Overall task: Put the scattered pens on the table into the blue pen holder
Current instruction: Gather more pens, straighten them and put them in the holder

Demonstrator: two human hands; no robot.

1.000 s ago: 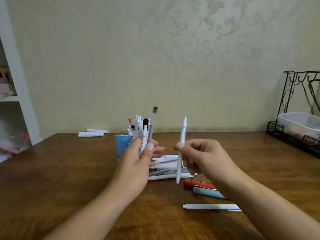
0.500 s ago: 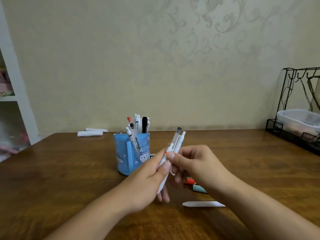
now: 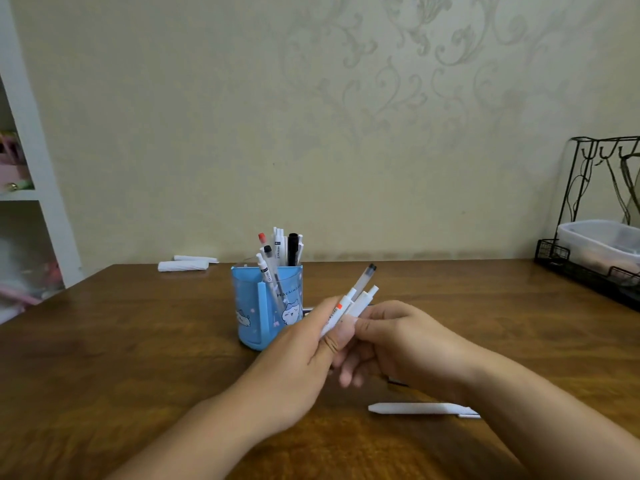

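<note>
Both hands on a bundle of slim white plastic pens (image 3: 353, 299)
L hand (image 3: 304, 362) & R hand (image 3: 405, 344) curl round it beside blue plastic pen holder (image 3: 263, 306) w/ cat print; lettering unreadable.

Soft, even indoor light, faint sheen on the table (image 3: 138, 341) (edges bowed, slightly blurred).

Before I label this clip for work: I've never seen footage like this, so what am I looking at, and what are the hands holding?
No machine here: a person wears a camera on the head, looking forward and down at two bare hands. The left hand and right hand meet around a small bundle of pens. Behind them on the wooden table stands the blue pen holder, partly filled with pens. One white pen lies loose near the right forearm. A wire rack stands far right.
</note>
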